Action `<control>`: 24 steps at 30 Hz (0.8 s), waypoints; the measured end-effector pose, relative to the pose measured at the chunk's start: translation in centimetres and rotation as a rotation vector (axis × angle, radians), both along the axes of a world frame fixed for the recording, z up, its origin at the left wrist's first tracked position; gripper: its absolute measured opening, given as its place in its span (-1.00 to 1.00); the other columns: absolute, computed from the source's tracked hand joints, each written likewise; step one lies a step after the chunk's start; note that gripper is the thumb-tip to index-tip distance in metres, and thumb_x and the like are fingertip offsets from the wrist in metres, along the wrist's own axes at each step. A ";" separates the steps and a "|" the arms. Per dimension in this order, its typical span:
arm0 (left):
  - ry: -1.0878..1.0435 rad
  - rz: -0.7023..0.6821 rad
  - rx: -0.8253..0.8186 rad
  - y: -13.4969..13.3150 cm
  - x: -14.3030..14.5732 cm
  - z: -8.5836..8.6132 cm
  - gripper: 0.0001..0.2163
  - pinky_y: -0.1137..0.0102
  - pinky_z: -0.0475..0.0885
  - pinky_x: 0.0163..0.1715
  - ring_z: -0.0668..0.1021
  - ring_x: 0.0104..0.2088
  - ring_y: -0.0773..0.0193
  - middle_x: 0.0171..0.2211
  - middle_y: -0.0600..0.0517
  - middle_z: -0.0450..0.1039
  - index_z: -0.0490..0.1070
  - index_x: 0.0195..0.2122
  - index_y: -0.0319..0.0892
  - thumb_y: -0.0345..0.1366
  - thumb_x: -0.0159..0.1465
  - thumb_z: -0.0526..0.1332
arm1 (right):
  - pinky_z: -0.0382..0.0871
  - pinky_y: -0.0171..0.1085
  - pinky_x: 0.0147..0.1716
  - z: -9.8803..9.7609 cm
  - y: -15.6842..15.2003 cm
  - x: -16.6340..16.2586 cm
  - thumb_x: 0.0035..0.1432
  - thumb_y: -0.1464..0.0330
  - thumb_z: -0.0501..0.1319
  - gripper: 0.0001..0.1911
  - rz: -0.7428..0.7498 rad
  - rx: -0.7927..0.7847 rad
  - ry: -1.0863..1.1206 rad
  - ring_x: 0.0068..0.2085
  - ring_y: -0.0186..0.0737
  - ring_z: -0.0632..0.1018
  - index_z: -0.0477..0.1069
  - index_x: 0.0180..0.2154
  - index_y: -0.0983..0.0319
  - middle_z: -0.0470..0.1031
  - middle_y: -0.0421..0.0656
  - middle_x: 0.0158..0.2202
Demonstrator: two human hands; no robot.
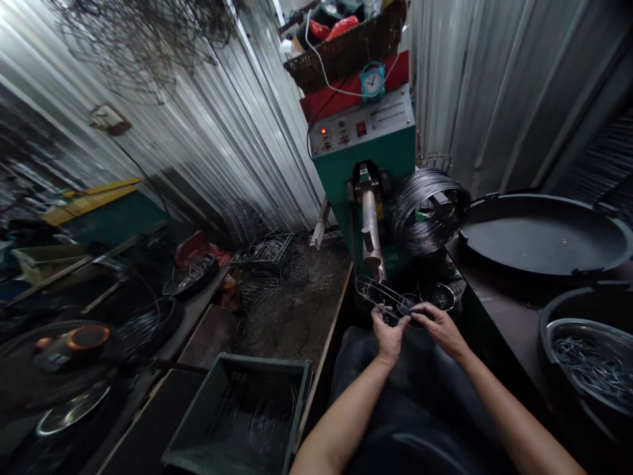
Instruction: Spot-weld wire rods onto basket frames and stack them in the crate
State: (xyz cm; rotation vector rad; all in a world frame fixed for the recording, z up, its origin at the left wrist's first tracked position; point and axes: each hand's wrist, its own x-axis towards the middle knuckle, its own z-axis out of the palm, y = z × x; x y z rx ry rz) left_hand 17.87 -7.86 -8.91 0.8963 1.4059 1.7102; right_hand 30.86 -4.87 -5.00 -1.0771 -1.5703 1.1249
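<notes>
My left hand [388, 335] and my right hand [438, 323] are close together above my lap, in front of the green machine [341, 175]. Between them they hold a bent wire frame [376, 287], a long rounded loop of thin metal that points away toward the machine's metal arm [370, 224]. The fingers of my left hand are closed on its near end. My right thumb and fingers pinch at the same end from the right; any small part between the fingertips is too small to make out.
A coil of wire [420, 211] hangs right of the machine arm. At the right stand a large black round tray [539, 231] and a metal bowl [593, 330] of small wire pieces. A green crate [232, 422] holding wire pieces sits at the lower left.
</notes>
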 end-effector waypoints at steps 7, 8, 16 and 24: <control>-0.242 -0.007 0.009 0.8 -1.5 1.3 -0.53 0.47 0.35 -0.29 0.45 -0.39 0.41 -0.42 0.12 0.34 0.20 -0.19 -0.18 -0.37 -0.10 0.38 | 0.33 -0.27 -0.36 2.5 -0.2 -3.1 0.02 0.11 0.15 -0.72 -0.060 0.103 -0.112 -0.38 -0.19 0.47 0.43 -0.40 0.17 0.48 -0.17 -0.45; -0.260 -0.004 0.006 1.0 -1.7 1.4 -0.53 0.48 0.35 -0.29 0.45 -0.39 0.41 -0.42 0.12 0.34 0.21 -0.20 -0.18 -0.37 -0.11 0.39 | 0.32 -0.28 -0.38 2.7 0.0 -3.4 0.02 0.11 0.14 -0.72 -0.072 0.099 -0.122 -0.40 -0.20 0.46 0.42 -0.40 0.17 0.48 -0.18 -0.46; -0.425 -0.023 -0.048 2.6 -2.9 2.2 -0.49 0.46 0.39 -0.35 0.47 -0.39 0.40 -0.40 0.11 0.35 0.22 -0.21 -0.19 -0.33 -0.16 0.42 | 0.31 -0.27 -0.39 3.5 1.7 -5.2 0.00 0.11 0.13 -0.72 -0.087 0.128 -0.161 -0.42 -0.20 0.46 0.41 -0.42 0.18 0.48 -0.17 -0.47; -0.508 -0.065 -0.085 3.2 -3.9 3.1 -0.48 0.44 0.42 -0.41 0.48 -0.44 0.38 -0.43 0.10 0.37 0.23 -0.24 -0.20 -0.30 -0.20 0.43 | 0.34 -0.23 -0.33 4.4 2.8 -6.8 0.02 0.12 0.12 -0.73 -0.082 0.123 -0.164 -0.37 -0.16 0.49 0.41 -0.43 0.17 0.52 -0.14 -0.42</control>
